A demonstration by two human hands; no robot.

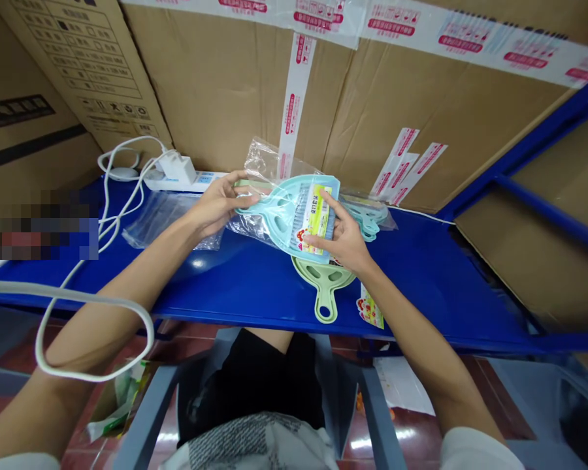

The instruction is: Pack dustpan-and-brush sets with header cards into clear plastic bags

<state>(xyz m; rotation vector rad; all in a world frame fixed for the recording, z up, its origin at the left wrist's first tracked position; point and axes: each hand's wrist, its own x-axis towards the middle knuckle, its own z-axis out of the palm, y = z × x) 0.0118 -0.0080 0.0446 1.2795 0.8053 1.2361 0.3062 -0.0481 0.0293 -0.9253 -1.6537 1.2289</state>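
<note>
Between my hands is a light blue dustpan (281, 219) with a brush (301, 212) lying in its pan. My left hand (223, 202) pinches the handle end at the left. At the pan's wide end, my right hand (342, 235) presses a yellow-green label card (316, 219) against the bristles, fingers closed around the edge. A clear plastic bag (264, 160) shows behind the dustpan; whether the pan is inside it I cannot tell. Just below, a green dustpan (326, 287) lies on the blue table with its handle toward me. Another label card (371, 310) rests by my right forearm.
More light blue dustpans (367, 215) in clear wrap lie behind my right hand. Flat clear bags (171, 219) are on the left of the blue table (436, 281). A white power strip (206, 179) and looping white cables (108, 196) sit near the cardboard boxes (225, 85).
</note>
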